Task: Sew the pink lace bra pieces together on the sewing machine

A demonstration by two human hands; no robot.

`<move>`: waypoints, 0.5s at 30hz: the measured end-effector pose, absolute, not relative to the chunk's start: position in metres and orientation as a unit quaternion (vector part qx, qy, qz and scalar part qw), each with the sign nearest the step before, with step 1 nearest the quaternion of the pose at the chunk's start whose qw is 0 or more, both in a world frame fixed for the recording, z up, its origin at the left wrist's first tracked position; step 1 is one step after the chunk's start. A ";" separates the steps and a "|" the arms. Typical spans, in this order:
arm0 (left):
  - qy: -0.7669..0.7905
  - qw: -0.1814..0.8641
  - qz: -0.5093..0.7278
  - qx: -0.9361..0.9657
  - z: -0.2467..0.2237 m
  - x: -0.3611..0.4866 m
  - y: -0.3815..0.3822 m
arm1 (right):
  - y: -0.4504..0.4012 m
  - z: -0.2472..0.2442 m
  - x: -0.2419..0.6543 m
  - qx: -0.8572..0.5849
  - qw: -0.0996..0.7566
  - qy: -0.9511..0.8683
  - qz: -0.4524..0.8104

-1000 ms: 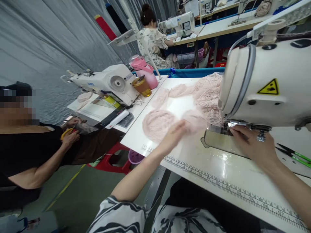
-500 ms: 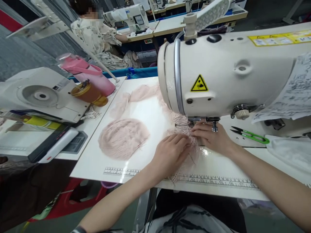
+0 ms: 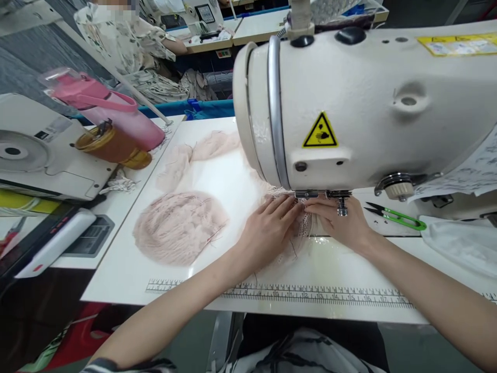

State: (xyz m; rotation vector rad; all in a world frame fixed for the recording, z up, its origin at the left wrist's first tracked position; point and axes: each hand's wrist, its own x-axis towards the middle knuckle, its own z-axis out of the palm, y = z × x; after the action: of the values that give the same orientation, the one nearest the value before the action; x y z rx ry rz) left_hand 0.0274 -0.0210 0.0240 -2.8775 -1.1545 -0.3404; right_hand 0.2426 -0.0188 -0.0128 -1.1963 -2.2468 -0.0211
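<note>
Under the head of a white sewing machine [image 3: 368, 98], a sheer pink lace fabric [image 3: 305, 228] lies bunched on the table. My left hand [image 3: 267, 228] rests flat on it, fingers stretched toward the needle area. From the other side, my right hand [image 3: 341, 220] has its fingers together at the fabric's edge, close under the presser area; its thumb is mostly hidden. The needle and foot are covered by the hands and the machine head. A round, gathered pink fabric piece [image 3: 180, 225] with loose threads lies left of my left hand.
Green-handled thread snips [image 3: 399, 216] and a white cloth [image 3: 460, 248] lie on the right. On the left stand a pink bottle [image 3: 124, 116], an amber cup [image 3: 112, 145] and another machine [image 3: 42, 150]. A ruler strip [image 3: 279, 293] runs along the front edge. A person [image 3: 120, 36] sits beyond.
My view has shifted closer to the machine. My left hand has flattened and moved nearer the needle over the lace fabric. The right hand stays beside it.
</note>
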 end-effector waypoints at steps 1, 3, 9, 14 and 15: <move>-0.372 0.011 -0.108 -0.922 0.024 0.027 -0.019 | -0.019 -0.013 0.242 -0.450 0.285 -0.846 -0.005; -0.373 0.013 -0.108 -0.921 0.023 0.026 -0.018 | -0.020 -0.013 0.241 -0.449 0.275 -0.850 -0.007; -0.366 0.020 -0.090 -0.926 0.021 0.024 -0.016 | -0.020 -0.009 0.241 -0.454 0.255 -0.853 -0.003; -0.362 0.015 -0.080 -0.929 0.021 0.023 -0.016 | -0.025 -0.007 0.242 -0.488 0.234 -0.841 0.030; -0.357 0.015 -0.082 -0.930 0.021 0.022 -0.016 | -0.026 -0.007 0.242 -0.503 0.234 -0.831 0.036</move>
State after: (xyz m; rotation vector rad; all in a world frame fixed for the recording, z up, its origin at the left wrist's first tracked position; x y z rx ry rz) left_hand 0.0220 -0.0157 0.0212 -2.8944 -1.1103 -0.2562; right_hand 0.2418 -0.0262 -0.0066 -1.3822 -2.2823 0.0985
